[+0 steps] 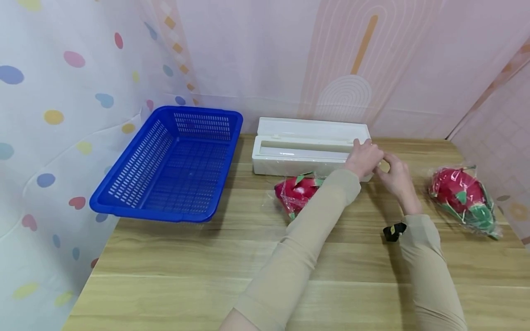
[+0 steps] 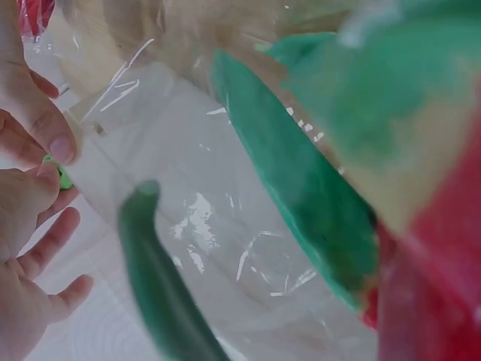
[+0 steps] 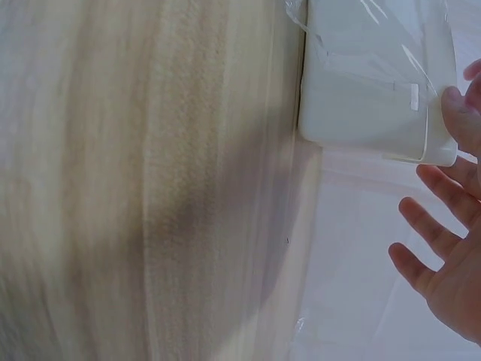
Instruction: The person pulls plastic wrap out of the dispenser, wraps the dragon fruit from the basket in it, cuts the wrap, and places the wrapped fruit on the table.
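Note:
A long white plastic-wrap dispenser box [image 1: 302, 165] stands at the back of the table, its lid [image 1: 314, 128] tipped up against the wall. Over its right end, my left hand [image 1: 365, 158] and my right hand [image 1: 396, 178] meet. In the left wrist view a small bright green piece [image 2: 64, 177] shows where both hands' fingertips come together; I cannot tell what it is. The other fingers of the right hand [image 3: 447, 263] spread beside the box corner. Clear film [image 3: 361, 45] drapes over the box. Below my left forearm lies a film-wrapped dragon fruit [image 1: 296, 193].
At the left stands a blue plastic basket [image 1: 203, 214] with slotted sides. Another wrapped dragon fruit [image 1: 461, 193] lies near the table's right edge. Attached at the right cuff is a black device [image 1: 394, 232]. A patterned cloth wall [image 1: 265, 55] borders the back of the wooden table [image 1: 174, 276].

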### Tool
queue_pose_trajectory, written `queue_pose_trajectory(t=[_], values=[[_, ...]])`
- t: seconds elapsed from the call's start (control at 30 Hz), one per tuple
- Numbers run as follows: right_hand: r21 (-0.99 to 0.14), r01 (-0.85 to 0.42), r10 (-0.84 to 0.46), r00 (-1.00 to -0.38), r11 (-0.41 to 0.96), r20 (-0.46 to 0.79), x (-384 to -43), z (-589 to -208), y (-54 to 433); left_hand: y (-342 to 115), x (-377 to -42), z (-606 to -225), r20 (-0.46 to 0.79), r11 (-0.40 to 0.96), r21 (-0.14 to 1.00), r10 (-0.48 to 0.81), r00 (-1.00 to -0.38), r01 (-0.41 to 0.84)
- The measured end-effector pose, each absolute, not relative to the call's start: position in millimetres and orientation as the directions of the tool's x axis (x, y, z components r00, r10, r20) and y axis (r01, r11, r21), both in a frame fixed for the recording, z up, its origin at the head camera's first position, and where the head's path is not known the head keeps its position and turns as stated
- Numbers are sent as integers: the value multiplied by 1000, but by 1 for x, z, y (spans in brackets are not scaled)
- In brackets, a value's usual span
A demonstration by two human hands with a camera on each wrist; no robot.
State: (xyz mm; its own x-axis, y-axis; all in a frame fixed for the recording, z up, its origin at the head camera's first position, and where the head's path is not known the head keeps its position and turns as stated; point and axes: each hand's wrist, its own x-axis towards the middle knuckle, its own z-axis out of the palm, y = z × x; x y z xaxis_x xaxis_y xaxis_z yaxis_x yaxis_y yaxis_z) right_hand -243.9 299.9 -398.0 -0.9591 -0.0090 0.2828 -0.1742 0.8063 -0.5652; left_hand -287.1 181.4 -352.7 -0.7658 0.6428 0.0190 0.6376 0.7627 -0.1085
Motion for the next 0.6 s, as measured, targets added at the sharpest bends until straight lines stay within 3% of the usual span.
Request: queue_pose_trajectory(t=[0.2,0.6], values=[[-546,-154,1,-962,824,273,-244,-397,300,176,-287,-354,37,723,-193,681,-731,664],[-535,-170,7,-950,827,312,-244,-397,298,172,-291,-354,5,684,-244,709,-705,687]])
